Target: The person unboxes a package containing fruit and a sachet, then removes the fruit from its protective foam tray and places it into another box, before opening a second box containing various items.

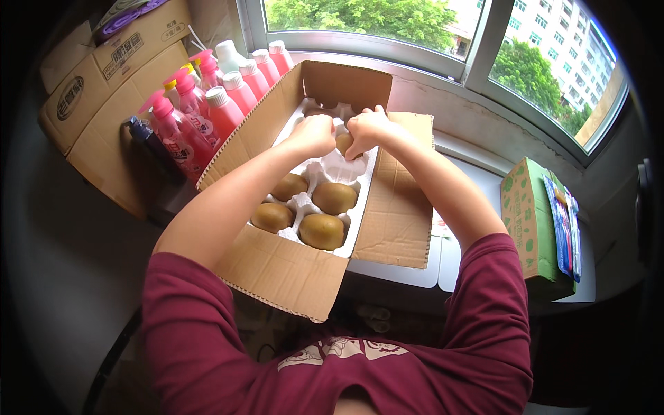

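Observation:
An uncovered cardboard box stands before me with its flaps folded outward. Inside it lies a white foam tray with fruit cups. Brown-gold kiwifruit, such as this near one, rest in several cups. My left hand is over the far half of the tray, its fingers curled down and their tips hidden. Close to its right, my right hand bends over the tray, thumb low against a farther kiwifruit. Whether either hand grips anything is hidden. Between the hands and the near fruit, one foam cup shows bare.
Left of the box stand pink pump bottles and white-capped pink bottles, with a large carton behind. At right, a green box carries packaged toothbrushes. A window lies beyond the white table.

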`<act>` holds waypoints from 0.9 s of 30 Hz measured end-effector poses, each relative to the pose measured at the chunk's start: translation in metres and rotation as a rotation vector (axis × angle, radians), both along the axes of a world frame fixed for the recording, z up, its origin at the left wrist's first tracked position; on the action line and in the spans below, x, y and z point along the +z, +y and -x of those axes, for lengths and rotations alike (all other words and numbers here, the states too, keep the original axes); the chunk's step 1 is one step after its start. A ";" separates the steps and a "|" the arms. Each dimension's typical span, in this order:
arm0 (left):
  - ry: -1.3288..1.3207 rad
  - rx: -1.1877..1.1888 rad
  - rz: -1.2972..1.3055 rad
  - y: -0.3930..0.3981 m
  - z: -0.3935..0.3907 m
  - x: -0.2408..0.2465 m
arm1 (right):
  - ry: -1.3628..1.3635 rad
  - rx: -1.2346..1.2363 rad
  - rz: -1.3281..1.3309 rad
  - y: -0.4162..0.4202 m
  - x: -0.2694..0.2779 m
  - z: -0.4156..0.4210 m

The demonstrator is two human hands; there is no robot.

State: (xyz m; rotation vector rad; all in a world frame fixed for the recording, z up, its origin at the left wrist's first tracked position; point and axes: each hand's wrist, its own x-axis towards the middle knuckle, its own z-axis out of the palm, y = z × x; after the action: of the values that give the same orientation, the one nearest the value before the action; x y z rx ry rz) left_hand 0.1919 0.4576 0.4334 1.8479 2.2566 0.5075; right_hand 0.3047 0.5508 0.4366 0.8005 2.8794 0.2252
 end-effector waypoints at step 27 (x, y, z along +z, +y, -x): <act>0.012 -0.418 0.045 0.034 -0.170 0.034 | 0.561 -0.537 0.398 0.024 0.017 -0.212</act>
State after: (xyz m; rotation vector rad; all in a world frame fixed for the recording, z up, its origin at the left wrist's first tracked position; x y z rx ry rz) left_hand 0.3618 0.4914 0.4673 2.2172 1.7914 0.3705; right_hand 0.5169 0.5748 0.4534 1.6980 2.8467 -0.7107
